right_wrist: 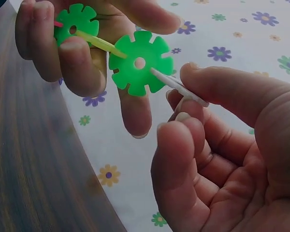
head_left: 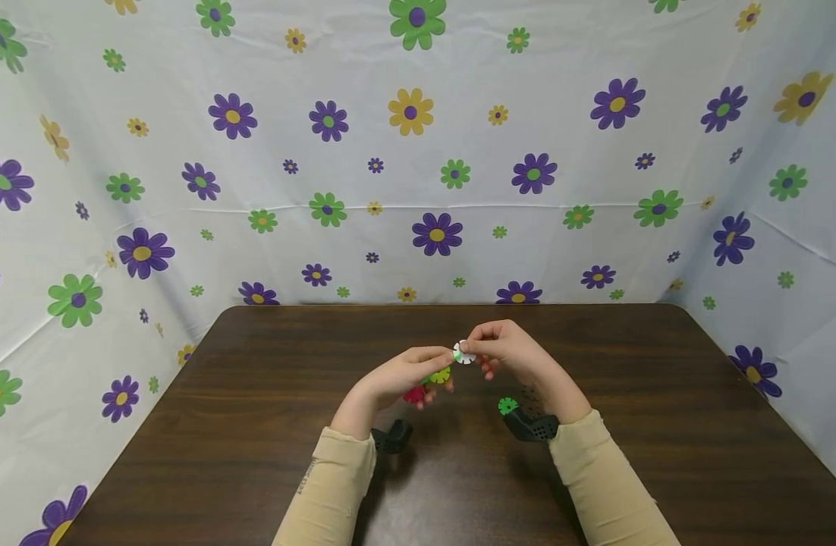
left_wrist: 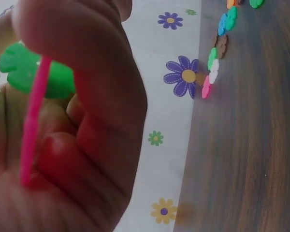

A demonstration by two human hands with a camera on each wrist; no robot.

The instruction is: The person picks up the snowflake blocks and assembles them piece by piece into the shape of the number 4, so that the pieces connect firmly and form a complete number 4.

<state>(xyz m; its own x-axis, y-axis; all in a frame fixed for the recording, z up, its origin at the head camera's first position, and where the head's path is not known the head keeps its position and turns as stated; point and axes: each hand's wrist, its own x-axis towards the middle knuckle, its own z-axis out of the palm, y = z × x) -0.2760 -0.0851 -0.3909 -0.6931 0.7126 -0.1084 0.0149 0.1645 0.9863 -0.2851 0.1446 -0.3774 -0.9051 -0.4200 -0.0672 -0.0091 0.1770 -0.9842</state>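
white disc (right_wrist: 180, 87) pinched in right hand (right_wrist: 227, 150), against green disc (right_wrist: 135, 79), left hand (head_left: 406, 371) gripping linked discs (right_wrist: 99, 43)

Faces the table (head_left: 268, 394), with the cloth (head_left: 363, 144) behind it and at both sides. Has the left hand (head_left: 403, 373) and right hand (head_left: 512, 353) near each other above it, with linked discs (right_wrist: 128, 72) reaching from one to the other. Holds the end disc (right_wrist: 171, 82) between right thumb and fingers. Shows another disc (head_left: 507, 406) just left of the right wrist mount (head_left: 532, 427) and, in the left wrist view, a row of discs (left_wrist: 213, 71) on the table, right of the hand.
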